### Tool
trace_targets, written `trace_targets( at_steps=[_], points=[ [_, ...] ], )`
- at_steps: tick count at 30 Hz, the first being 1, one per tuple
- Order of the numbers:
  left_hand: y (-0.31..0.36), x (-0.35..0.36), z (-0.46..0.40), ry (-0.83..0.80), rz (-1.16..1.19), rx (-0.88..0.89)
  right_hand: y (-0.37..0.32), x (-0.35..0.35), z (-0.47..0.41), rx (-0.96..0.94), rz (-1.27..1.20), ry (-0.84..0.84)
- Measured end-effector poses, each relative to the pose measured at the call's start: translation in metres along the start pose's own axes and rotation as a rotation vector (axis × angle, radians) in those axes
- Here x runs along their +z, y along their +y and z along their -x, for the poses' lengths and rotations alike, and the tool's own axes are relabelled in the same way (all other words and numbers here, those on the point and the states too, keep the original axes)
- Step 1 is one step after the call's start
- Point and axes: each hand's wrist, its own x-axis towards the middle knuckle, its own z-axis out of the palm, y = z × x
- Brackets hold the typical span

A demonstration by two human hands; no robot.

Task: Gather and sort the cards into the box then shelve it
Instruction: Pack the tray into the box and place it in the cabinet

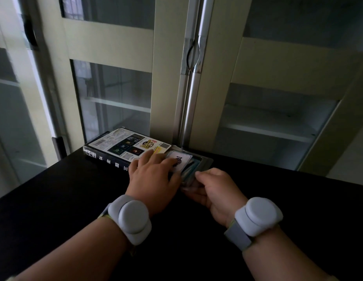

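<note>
Cards (181,161) lie in a clear plastic tray (205,160) at the far side of a black table (75,199), just right of a printed box (124,147) that touches or nearly touches the tray. The top card is pale, with a dark figure on it, and bluish card edges show at its right. The box lies flat with its printed back panel up and white characters along its dark near side.

The left hand (154,179) rests palm down across the near right corner of the box, its fingers straight and spread, with the fingertips (174,161) laid on the top card. The right hand (215,187) sits just near of the tray, fingers curled, pinching the near edge of the cards or the tray between thumb and forefinger; which of the two it has hold of I cannot tell, since that edge is blurred. The two hands are almost touching.

Each wrist wears a grey band with a round puck, the left band (132,218) and the right band (257,216) both near of the hands.

Beyond the table stands a pale cabinet (170,78) with glass doors. A metal handle (193,55) runs down its middle, and bare shelves (272,130) show behind the glass on the right.
</note>
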Motion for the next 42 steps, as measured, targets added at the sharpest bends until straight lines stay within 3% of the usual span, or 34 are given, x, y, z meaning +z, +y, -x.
trace_targets(
  at_steps=[18,22,28,31,38,42],
  points=[
    [0.004,-0.005,0.003,-0.038,-0.030,0.009,0.004,-0.002,-0.006,0.013,0.025,0.008],
    [0.004,-0.005,0.003,-0.081,-0.046,0.030,-0.001,-0.006,-0.002,0.028,0.196,0.030],
    [0.003,-0.004,0.003,-0.105,-0.008,0.082,-0.006,-0.018,-0.002,-0.189,0.837,0.192],
    [0.002,-0.003,0.002,-0.098,-0.015,0.065,-0.006,-0.022,-0.004,-0.259,1.009,0.262],
    [0.001,-0.001,0.002,-0.098,-0.050,0.030,-0.002,-0.024,-0.012,-0.372,0.866,0.244],
    [0.003,0.000,0.001,-0.079,-0.080,0.015,-0.001,-0.020,-0.013,-0.553,0.940,0.263]
  ],
)
